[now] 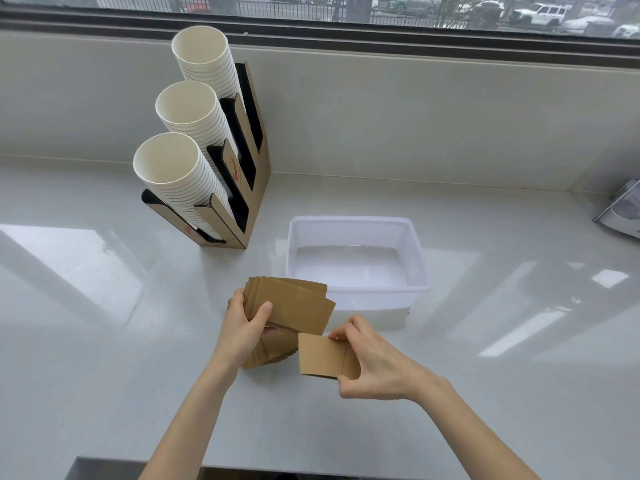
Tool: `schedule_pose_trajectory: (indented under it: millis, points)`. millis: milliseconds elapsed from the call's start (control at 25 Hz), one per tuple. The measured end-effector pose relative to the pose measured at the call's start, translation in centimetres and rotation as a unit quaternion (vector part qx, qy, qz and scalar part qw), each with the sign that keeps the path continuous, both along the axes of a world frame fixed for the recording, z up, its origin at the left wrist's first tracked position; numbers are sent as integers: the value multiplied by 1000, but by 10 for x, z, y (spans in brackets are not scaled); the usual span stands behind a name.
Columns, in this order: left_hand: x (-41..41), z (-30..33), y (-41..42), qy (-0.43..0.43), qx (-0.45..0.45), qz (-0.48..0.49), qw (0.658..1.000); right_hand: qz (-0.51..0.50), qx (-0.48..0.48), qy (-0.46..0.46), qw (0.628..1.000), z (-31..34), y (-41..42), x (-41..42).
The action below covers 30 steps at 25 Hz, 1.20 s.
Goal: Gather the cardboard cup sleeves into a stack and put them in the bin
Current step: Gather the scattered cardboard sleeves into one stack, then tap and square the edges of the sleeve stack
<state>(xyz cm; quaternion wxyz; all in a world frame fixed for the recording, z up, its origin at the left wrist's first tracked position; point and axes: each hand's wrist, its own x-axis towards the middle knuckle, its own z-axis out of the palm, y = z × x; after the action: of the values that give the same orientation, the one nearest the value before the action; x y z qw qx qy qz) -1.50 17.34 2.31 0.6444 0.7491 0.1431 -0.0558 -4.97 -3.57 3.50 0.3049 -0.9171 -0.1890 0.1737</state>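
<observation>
My left hand (244,327) grips a fanned stack of brown cardboard cup sleeves (294,301), thumb on top, held just above the counter. More sleeves (268,353) show under that hand, near the counter. My right hand (369,365) pinches a single flat sleeve (320,356) by its right end, just right of and below the stack. The white plastic bin (415,251) stands directly behind both hands; nothing lies inside it.
A cardboard cup holder (258,174) with three slanted stacks of white paper cups (183,181) stands at the back left of the grey counter (104,341). A clear wrapped item (620,213) lies at the far right. A window runs along the back wall.
</observation>
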Motion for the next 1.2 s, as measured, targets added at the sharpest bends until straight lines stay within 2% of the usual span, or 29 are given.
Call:
schedule_pose_trajectory:
  millis: [200, 440, 640, 760, 840, 920, 1040, 1120, 1200]
  points:
    - [-6, 3, -7, 15, -35, -38, 999, -33, -22, -98, 994, 8, 13, 16]
    - [-12, 7, -19, 45, -125, -73, 988, -42, -36, -144, 988, 4, 28, 22]
    - [-14, 4, -26, 18, -83, -87, 993, -48, -19, -142, 989, 1, 27, 21]
    - [-13, 2, -27, 5, -81, -76, 994, -98, 21, -116, 988, -4, 17, 18]
    - [-12, 1, -26, -3, -81, -75, 994, -179, 95, -70, 977, -5, 8, 17]
    - [-12, 1, -29, -10, -88, -90, 992, -252, 192, 7, 949, -6, -3, 16]
    - [-14, 0, -39, -20, -104, -122, 987, -290, 301, 102, 903, -8, -12, 15]
    - [-16, -2, -50, -28, -109, -144, 983, -313, 309, 100, 893, -10, -15, 13]
    - [-17, -7, -58, -34, -73, -168, 982, -332, 310, 76, 888, -13, -19, 9]
